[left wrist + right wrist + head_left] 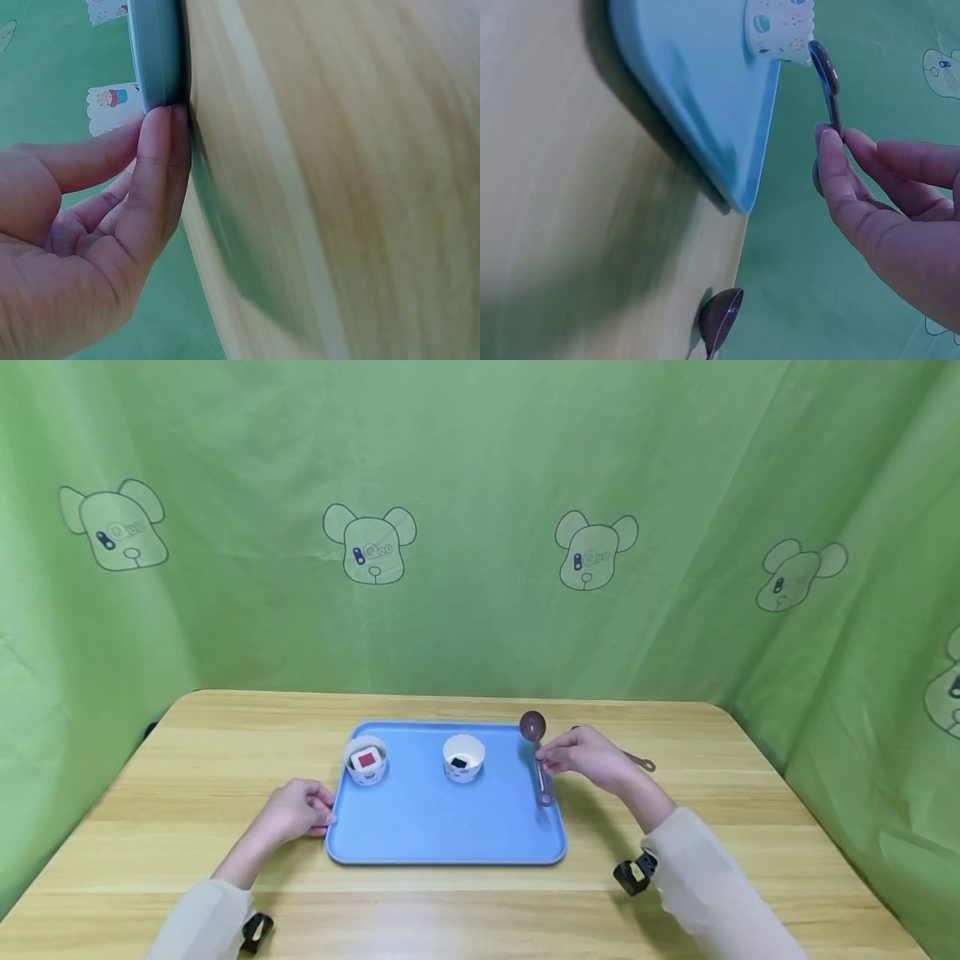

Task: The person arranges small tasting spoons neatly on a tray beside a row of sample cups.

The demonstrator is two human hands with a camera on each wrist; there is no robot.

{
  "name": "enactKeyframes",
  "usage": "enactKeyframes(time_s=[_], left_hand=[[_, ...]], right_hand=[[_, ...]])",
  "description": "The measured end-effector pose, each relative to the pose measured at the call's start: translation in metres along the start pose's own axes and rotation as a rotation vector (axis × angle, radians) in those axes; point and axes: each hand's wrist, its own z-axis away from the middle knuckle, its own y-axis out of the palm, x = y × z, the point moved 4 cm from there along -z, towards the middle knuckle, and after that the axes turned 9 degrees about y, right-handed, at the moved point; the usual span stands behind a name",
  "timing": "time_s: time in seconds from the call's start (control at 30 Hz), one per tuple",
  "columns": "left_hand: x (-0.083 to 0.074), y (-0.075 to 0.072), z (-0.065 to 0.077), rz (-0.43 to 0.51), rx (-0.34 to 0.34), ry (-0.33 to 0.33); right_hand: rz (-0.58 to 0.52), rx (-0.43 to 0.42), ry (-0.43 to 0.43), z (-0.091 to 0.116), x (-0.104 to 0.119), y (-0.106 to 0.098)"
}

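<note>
My right hand (588, 756) pinches the handle of a brown spoon (532, 727), held above the right side of the blue tray (450, 827). In the right wrist view the fingers and thumb meet on the thin handle, apart from the tray. At the tray's left edge, my left hand (298, 810) grips the rim, thumb above and fingers against the underside in the left wrist view. On the tray stand two paper cups: the left cup (366, 777) holds a white block with a red square, the middle cup (463, 772) a small dark piece.
A second brown spoon (640, 762) lies on the wooden table (712, 777) behind my right hand, which partly hides it; its bowl shows in the right wrist view. A green curtain (480, 635) with bear-head drawings hangs behind and beside the table.
</note>
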Motion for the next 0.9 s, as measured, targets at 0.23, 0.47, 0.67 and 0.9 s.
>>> enactKeyframes(time_s=[0.23, 0.47, 0.67, 0.9], left_hand=[[0.001, 0.000, 0.001, 0.008, -0.001, -0.003], [0.000, 0.000, 0.001, 0.021, -0.001, -0.006], [0.000, 0.000, 0.002, 0.019, -0.009, -0.004], [-0.001, 0.001, 0.003, 0.025, -0.021, 0.004]], right_hand=[[-0.004, 0.005, -0.005, -0.003, 0.008, 0.005], [-0.007, 0.016, -0.014, -0.008, 0.012, 0.009], [0.008, 0.030, -0.030, -0.009, 0.019, 0.013], [0.069, 0.008, -0.020, -0.013, 0.024, 0.016]])
